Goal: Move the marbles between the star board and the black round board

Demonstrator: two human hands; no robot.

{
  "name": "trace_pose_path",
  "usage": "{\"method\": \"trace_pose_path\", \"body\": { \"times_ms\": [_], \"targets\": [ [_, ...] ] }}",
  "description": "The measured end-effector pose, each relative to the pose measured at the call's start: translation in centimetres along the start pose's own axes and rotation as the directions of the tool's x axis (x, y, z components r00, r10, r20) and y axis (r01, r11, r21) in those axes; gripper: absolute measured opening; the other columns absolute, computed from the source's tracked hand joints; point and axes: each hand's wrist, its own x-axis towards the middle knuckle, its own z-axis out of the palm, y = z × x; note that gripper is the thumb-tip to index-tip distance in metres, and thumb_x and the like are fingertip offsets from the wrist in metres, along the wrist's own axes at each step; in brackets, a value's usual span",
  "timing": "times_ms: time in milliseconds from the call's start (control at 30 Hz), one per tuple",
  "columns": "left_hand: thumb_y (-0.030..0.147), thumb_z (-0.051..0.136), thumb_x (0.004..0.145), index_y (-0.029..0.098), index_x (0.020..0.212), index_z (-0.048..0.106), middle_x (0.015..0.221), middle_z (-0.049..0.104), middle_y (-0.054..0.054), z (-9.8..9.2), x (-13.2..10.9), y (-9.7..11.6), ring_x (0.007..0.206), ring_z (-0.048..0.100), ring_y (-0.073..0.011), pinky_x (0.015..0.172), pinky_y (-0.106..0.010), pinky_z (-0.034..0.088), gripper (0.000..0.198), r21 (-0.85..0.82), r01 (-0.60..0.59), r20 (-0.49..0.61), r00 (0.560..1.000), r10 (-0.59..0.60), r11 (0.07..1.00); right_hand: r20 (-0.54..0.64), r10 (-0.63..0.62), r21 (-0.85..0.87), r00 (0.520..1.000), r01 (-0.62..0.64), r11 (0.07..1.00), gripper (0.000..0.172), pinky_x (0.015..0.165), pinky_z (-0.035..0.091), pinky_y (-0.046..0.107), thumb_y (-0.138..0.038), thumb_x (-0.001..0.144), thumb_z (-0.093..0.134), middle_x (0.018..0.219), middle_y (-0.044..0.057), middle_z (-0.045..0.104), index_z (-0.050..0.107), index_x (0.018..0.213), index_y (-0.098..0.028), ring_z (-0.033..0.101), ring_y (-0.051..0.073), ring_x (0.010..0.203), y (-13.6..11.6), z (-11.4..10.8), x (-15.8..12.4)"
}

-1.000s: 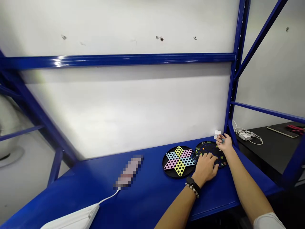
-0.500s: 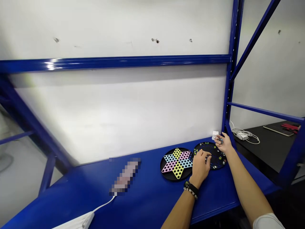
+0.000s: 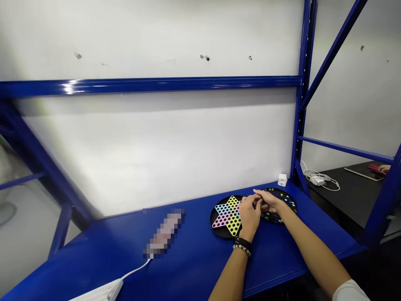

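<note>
A round black board with a star of yellow, pink and blue holes lies on the blue shelf. Touching its right side is a round black tray with several coloured marbles in it. My left hand, with a watch and a bead bracelet on the wrist, hovers with curled fingers over the board's right edge. My right hand lies across the tray's left part. Its fingers are pinched together and meet the left hand's fingertips. What sits between the fingers is hidden.
A small white charger block stands at the wall behind the tray. A blurred oblong thing and a white device with a cable lie to the left. Blue rack posts stand right. On the black table are cables and another person's hand.
My right hand came down from behind the tray, where it held marbles at its fingertips, to its left part. My left hand left the tray for the board's right edge. The hands now meet.
</note>
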Motion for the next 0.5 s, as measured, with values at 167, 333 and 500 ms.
{"method": "trace_pose_path", "body": {
  "times_ms": [167, 333, 500],
  "targets": [
    [0.020, 0.055, 0.089, 0.023, 0.100, 0.064, 0.104, 0.069, -0.004, 0.1, -0.2, 0.2, 0.097, 0.059, -0.0227, 0.086, -0.041, 0.047, 0.015, 0.033, -0.024, 0.028, 0.999, 0.023, 0.999, -0.197, -0.148, -0.225, 0.969, 0.102, 0.969, 0.048, 0.036, 0.017, 0.020, -0.058, 0.083, 0.057, 0.042, -0.008, 0.033, 0.043, 0.057, -0.020, 0.023, 0.005, 0.037, -0.3, -0.2, 0.0],
    [0.026, 0.059, 0.088, 0.024, 0.116, 0.056, 0.118, 0.061, -0.006, -0.1, -0.3, 1.3, 0.111, 0.056, -0.0238, 0.095, -0.042, 0.045, 0.029, 0.004, -0.061, -0.008, 0.998, 0.061, 0.998, -0.494, -0.478, -0.644, 0.726, 0.064, 0.762, 0.049, 0.048, 0.028, 0.023, -0.048, 0.081, 0.063, 0.044, -0.003, 0.038, 0.040, 0.047, -0.021, 0.041, 0.011, 0.047, -0.5, -4.4, -1.0],
    [0.022, 0.050, 0.092, 0.023, 0.103, 0.058, 0.105, 0.061, -0.005, -0.4, -0.3, 1.8, 0.100, 0.059, -0.0212, 0.088, -0.038, 0.047, 0.014, -0.009, -0.058, 0.026, 0.998, 0.058, 0.998, -0.681, -0.366, -0.609, 0.634, -0.215, 0.763, 0.035, 0.058, 0.037, 0.026, -0.031, 0.073, 0.072, 0.049, -0.001, 0.045, 0.046, 0.052, -0.021, 0.054, 0.017, 0.058, 0.2, -11.1, -3.4]
  ]
}}
